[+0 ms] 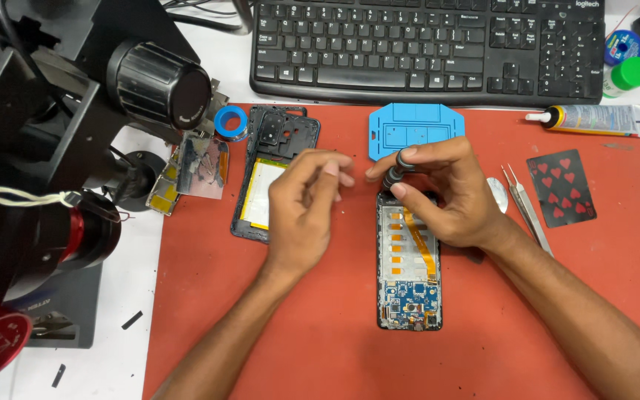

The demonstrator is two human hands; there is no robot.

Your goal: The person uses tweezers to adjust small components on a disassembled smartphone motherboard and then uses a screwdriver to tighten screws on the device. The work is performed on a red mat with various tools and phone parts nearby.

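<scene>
Over the opened phone (409, 274), your right hand (438, 196) gripped a dark screwdriver (396, 175); your left hand (307, 204) hovered beside it, fingers loosely curled, empty.

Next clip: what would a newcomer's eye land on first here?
The opened phone at the middle of the red mat, its blue circuit board bared. Above its top end, the right hand grips a dark screwdriver, with the left hand beside it. A blue tray lies under the keyboard.

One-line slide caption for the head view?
Right hand holds a screwdriver over an opened phone on a red mat; left hand alongside.
</scene>
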